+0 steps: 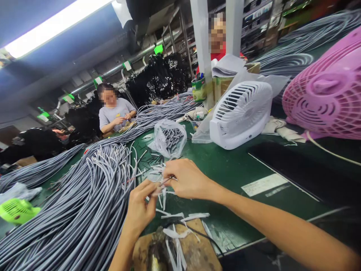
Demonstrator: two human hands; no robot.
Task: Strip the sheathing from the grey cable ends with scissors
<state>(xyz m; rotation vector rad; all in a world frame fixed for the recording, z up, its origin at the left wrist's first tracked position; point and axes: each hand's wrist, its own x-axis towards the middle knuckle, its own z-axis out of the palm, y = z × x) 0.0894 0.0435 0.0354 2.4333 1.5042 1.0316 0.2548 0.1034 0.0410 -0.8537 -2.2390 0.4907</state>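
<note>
My left hand (142,203) and my right hand (188,178) meet above the green table, fingers closed. Between their fingertips runs a thin cable end (168,180), slightly blurred; the left fingers pinch it on one side and the right fingers on the other. Left of my hands lies a large bundle of grey cables (93,195), with pale stripped ends pointing away from me. Just beyond my hands, a clear plastic bag (169,137) holds many short grey sleeve pieces. White strips (176,241) lie below my hands across a worn wooden block (197,244).
A white fan (239,116) and a larger pink fan (327,86) stand at right. A dark mat (299,173) covers part of the green table (220,162). A light-green fan (18,210) is at left. Two people sit across; one person (115,113) handles something small.
</note>
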